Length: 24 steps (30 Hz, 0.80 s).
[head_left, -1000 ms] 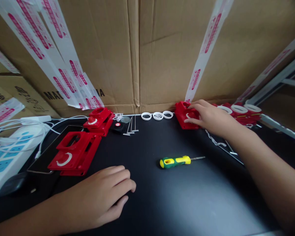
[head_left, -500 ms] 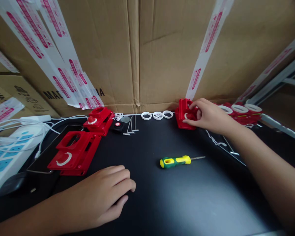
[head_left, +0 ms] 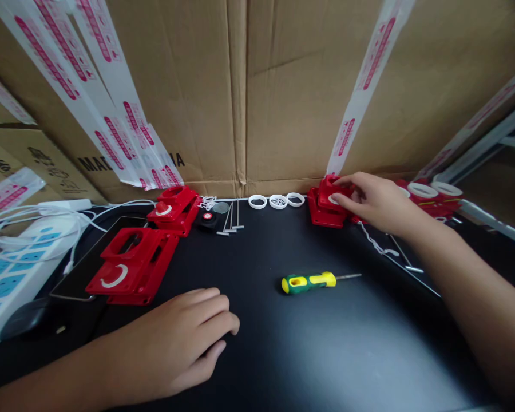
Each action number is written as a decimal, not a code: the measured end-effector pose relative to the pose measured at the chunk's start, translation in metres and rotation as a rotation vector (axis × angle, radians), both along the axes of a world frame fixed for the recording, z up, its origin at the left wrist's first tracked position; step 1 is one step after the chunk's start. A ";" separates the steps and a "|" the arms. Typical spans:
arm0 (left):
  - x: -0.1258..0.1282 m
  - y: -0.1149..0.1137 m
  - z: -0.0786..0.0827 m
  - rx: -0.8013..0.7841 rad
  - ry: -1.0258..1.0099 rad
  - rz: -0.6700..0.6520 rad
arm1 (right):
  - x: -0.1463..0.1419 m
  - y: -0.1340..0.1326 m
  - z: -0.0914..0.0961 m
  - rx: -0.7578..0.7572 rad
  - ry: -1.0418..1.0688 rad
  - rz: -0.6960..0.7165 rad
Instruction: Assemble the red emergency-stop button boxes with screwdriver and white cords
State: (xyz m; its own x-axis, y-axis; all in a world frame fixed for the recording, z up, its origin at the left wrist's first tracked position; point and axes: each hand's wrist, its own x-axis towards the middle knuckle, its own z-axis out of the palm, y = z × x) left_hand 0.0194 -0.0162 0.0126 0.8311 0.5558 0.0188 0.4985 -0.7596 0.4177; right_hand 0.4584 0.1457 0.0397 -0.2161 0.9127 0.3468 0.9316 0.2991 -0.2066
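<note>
Where the right hand is working: it is reaching to the far edge of the counter, close under the cardboard wall, and its fingers are curling over a red piece.
Right fingers: they are closing on the red piece from above and from its right side, pinching it. The thumb is staying hidden, so how deep the grip goes is not showing.
Red piece: it is sitting directly under the right fingertips, resting on a lower red block and tilting slightly off it.
Change: a second ago the hand was lying flat across this piece. Now the fingers are bunching on its upper edge and the piece is standing higher, so it is looking as if it is parting from the block rather than being pressed down.
Left hand: it is lying palm down on the counter as before, fingers loosely bent and gripping nothing.
Left of the right fingers: three white rings are lying in a row just beside the block.
Between the two hands: a screwdriver is lying untouched, well apart from both.
Beyond the left fingers: red frames are lying flat.
</note>
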 end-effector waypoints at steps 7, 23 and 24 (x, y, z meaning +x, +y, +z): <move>-0.001 0.000 0.000 0.003 0.004 -0.005 | -0.001 -0.003 -0.005 -0.060 -0.038 0.042; 0.001 0.001 0.001 0.019 -0.004 -0.004 | 0.001 0.000 -0.009 -0.031 -0.089 0.070; 0.001 0.001 0.001 0.019 0.001 -0.005 | 0.001 -0.002 -0.007 -0.025 -0.097 0.063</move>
State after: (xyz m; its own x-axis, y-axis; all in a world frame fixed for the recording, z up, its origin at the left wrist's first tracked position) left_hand 0.0199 -0.0148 0.0139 0.8338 0.5513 0.0288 0.4952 -0.7699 0.4026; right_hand 0.4597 0.1438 0.0327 -0.3048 0.9042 0.2992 0.9269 0.3538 -0.1248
